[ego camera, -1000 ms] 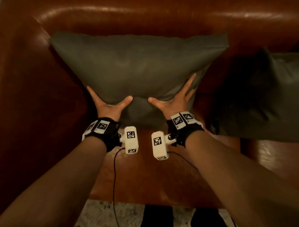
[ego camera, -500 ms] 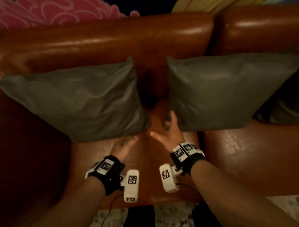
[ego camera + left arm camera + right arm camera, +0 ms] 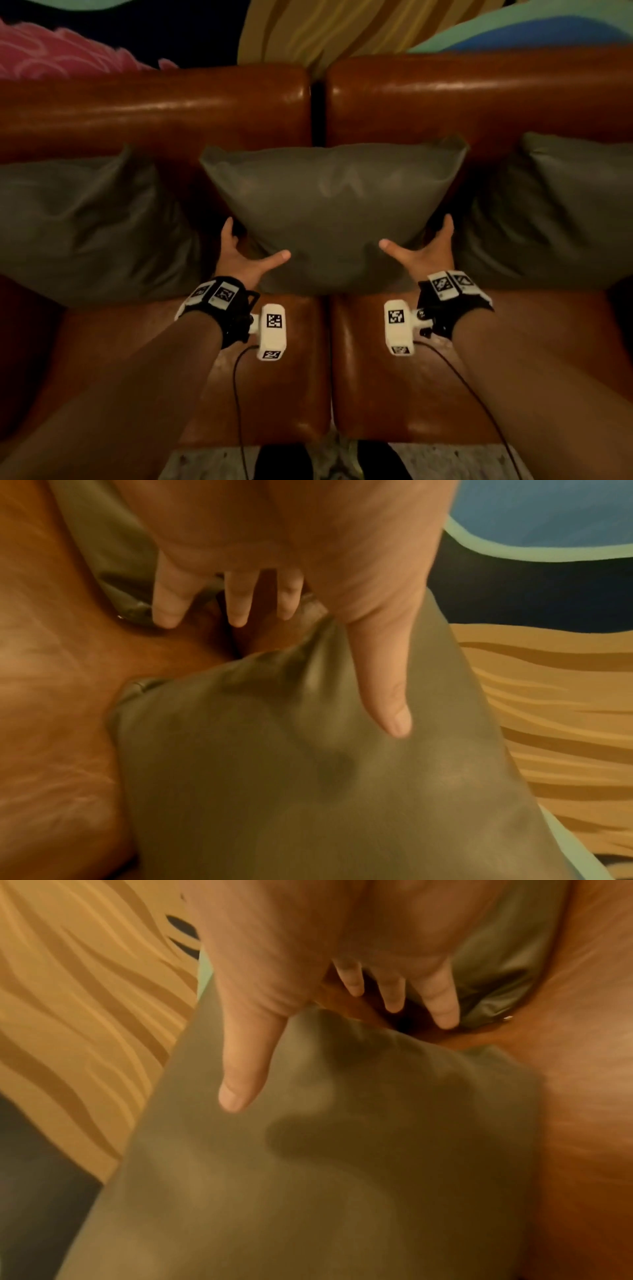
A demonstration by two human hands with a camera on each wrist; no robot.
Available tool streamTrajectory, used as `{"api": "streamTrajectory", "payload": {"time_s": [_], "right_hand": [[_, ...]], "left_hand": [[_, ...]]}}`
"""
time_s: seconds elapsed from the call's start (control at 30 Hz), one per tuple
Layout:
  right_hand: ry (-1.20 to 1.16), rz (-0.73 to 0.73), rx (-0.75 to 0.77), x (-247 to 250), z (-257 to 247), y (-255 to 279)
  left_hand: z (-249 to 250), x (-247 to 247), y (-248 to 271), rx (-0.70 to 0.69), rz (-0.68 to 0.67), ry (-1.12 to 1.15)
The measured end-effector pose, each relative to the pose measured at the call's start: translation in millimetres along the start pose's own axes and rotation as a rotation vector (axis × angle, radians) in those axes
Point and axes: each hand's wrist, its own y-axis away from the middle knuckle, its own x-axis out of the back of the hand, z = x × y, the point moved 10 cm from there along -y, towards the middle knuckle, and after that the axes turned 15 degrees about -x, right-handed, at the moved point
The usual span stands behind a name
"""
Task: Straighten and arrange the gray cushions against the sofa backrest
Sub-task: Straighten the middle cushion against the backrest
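Squarely between two outstretched arms, a gray middle cushion (image 3: 334,212) stands on a brown leather sofa (image 3: 154,113), its top edge leaning on the backrest where the two back sections meet. The left hand (image 3: 239,255) cups the cushion's lower left corner, thumb laid straight across the near face and fingers (image 3: 167,601) spread straight behind the corner; seen from the left wrist, those fingers reach toward the crease of the sofa, with the thumb flat on the fabric. The right hand (image 3: 430,251) mirrors it at the lower right corner, thumb extended over the front and fingers (image 3: 441,1001) splayed behind. Neither hand is curled round the fabric; both lie open against it, bracing the cushion from either side.

A second gray cushion, the left cushion (image 3: 92,226), leans on the backrest just beside the left hand, and a third, the right cushion (image 3: 555,212), leans at the far right, its lower left corner near the right hand's fingers. All three sit on the seat in a row. White tagged camera units (image 3: 272,330) hang from black straps at both wrists, cables trailing toward the near edge. Behind the sofa a wall painting (image 3: 325,31) shows pink, tan and blue shapes.
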Motion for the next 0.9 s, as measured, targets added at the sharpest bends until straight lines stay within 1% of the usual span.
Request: {"api": "streamTrajectory", "payload": {"time_s": [0.07,0.17,0.27,0.4,0.5,0.6,0.67,0.8,0.9], "right_hand": [[0.006,-0.036,0.008,-2,-11,-16],[0.028,-0.087,0.030,-10,-11,-34],[0.003,-0.084,0.121,-14,-18,-45],[-0.046,-0.100,0.208,-20,-22,-45],[-0.029,-0.063,0.261,-26,-21,-36],[0.024,-0.075,0.213,-38,-14,-31],[0.046,-0.071,0.208,-40,-15,-30],[-0.009,-0.085,0.193,-39,-21,-35],[-0.012,-0.067,0.213,-35,-26,-36]], "left_hand": [[4,-9,-9,-0.032,-0.006,0.048],[3,-21,-23,-0.082,-0.010,0.115],[-4,-22,-42,-0.123,0.009,0.116],[-10,-25,-55,-0.186,-0.005,0.088],[-7,-20,-52,-0.240,-0.014,0.071],[-9,-12,-53,-0.243,-0.023,0.051],[-10,-9,-54,-0.246,-0.025,0.025],[-11,-14,-56,-0.212,0.004,0.032],[-15,-21,-59,-0.171,0.019,0.054]]}}
